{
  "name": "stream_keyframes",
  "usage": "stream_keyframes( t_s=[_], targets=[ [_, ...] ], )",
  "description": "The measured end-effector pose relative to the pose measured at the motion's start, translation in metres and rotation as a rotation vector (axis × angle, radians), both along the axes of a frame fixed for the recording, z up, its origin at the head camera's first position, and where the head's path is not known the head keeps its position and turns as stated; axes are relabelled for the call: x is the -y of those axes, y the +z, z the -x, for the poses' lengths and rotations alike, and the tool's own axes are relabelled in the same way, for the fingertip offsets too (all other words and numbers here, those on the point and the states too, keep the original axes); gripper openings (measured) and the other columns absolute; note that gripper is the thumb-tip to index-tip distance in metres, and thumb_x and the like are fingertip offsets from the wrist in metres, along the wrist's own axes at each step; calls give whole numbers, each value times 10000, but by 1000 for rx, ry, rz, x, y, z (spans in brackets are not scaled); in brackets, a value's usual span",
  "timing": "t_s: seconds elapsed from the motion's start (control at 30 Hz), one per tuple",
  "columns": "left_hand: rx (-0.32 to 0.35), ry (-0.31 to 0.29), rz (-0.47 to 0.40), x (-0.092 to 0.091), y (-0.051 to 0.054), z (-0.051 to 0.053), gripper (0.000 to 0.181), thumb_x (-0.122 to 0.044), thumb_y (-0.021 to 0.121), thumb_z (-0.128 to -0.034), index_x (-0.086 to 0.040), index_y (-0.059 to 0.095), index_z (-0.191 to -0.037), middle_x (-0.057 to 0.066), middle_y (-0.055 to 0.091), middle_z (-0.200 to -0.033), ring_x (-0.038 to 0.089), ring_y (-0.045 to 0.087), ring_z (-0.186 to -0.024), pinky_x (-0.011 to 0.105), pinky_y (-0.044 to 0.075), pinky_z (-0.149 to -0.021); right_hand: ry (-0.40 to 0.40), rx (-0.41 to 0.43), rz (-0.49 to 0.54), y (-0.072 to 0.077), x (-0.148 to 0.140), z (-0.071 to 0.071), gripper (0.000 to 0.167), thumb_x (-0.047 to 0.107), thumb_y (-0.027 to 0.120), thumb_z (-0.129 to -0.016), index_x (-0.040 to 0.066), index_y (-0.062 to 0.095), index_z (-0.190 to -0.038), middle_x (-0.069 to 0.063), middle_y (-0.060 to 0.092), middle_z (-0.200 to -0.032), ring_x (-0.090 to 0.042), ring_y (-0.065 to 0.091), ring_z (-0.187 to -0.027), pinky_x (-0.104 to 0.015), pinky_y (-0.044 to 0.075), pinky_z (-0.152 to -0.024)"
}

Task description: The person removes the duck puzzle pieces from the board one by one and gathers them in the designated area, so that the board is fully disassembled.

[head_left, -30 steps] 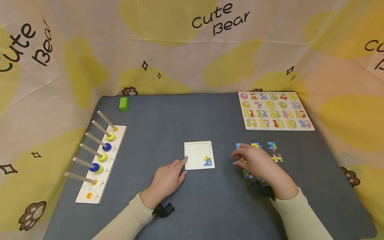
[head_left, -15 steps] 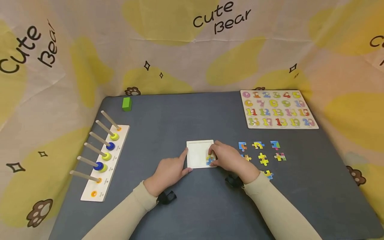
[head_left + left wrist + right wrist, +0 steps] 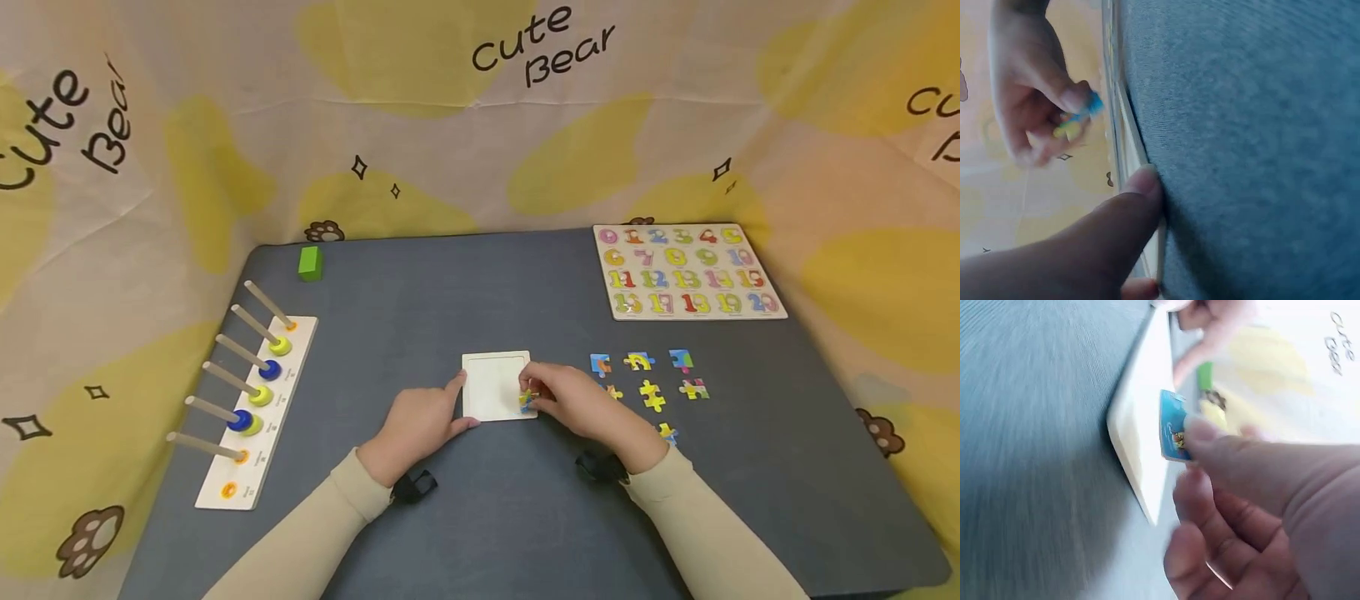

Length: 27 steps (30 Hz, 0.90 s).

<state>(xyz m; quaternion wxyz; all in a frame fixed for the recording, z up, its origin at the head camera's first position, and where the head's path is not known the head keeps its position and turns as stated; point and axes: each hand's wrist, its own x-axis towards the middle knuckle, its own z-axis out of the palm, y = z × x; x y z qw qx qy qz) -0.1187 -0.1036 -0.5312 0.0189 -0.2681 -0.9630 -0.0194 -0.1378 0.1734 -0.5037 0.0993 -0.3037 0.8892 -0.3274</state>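
A small white square puzzle tray (image 3: pixel 491 387) with a raised rim lies on the table in front of me. My left hand (image 3: pixel 417 429) touches its left edge with a straight index finger, and the thumb rests at the near left corner. Over the tray's right part, my right hand (image 3: pixel 573 402) pinches a blue and yellow jigsaw piece (image 3: pixel 1172 425) between thumb and fingers. In the right wrist view the piece is tilted, raised off the tray floor. Several loose jigsaw pieces, such as a yellow one (image 3: pixel 652 396), lie right of that hand; its forearm hides part of the group.
At the back right lies a number puzzle board (image 3: pixel 686 271). A white board with upright pegs (image 3: pixel 281 387) and blue and yellow rings stands on the left. A green block (image 3: pixel 311 263) sits at the back left. Printed cloth (image 3: pixel 450 67) hangs around the table.
My right hand has moved left from the loose pieces to the tray, where it has taken up the jigsaw piece that lay in the corner. The left hand has stayed at the tray's edge.
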Motion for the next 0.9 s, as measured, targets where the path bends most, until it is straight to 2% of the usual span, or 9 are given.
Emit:
stream_keyframes(
  t_s=[0.07, 0.17, 0.4, 0.57, 0.7, 0.9],
  targets=[
    [-9, -1, -11, 1, -1, -1, 787, -573, 753, -920, -36, 587, -1471, -38, 372, -483, 94, 357, -413, 301, 307, -403, 7, -14, 28, 4, -17, -3, 241, -16, 811, -893, 123, 702, -1057, 81, 596, -866, -101, 553, -788, -317, 498, -724],
    [0, 5, -23, 1, -4, -3, 795, -564, 752, -924, -35, 566, -1488, -41, 364, -483, 96, 348, -412, 300, 297, -407, -28, 5, 45, 8, -51, -9, 224, -7, 814, -892, 102, 753, -1078, 83, 635, -889, -93, 579, -803, -308, 518, -727],
    [19, 20, -43, 1, -5, -6, 804, -558, 750, -927, -33, 546, -1502, -48, 359, -488, 93, 342, -417, 293, 291, -414, -274, 56, -4, 17, -149, -37, 170, 54, 847, -873, 124, 711, -949, 88, 623, -816, -63, 579, -741, -255, 517, -663],
    [29, 26, -59, 1, -4, -7, 805, -541, 759, -926, -13, 548, -1496, -35, 375, -497, 105, 359, -423, 302, 314, -420, -350, 156, -61, 12, -205, -52, 122, 50, 802, -916, 99, 691, -935, 52, 610, -802, -63, 555, -694, -255, 501, -626],
    [33, 29, -62, 1, -5, -6, 806, -540, 760, -926, -11, 548, -1496, -31, 378, -501, 108, 364, -427, 306, 324, -424, -406, 181, -115, 4, -228, -56, 102, 69, 798, -924, 62, 700, -948, 36, 619, -800, -57, 544, -679, -253, 492, -622],
    [35, 30, -70, 1, -6, -7, 804, -532, 763, -926, -16, 542, -1502, -37, 368, -499, 101, 355, -426, 301, 311, -423, -475, 174, -197, -8, -232, -57, 112, 114, 787, -948, 39, 714, -988, 19, 622, -819, -102, 523, -723, -260, 455, -640]
  ],
)
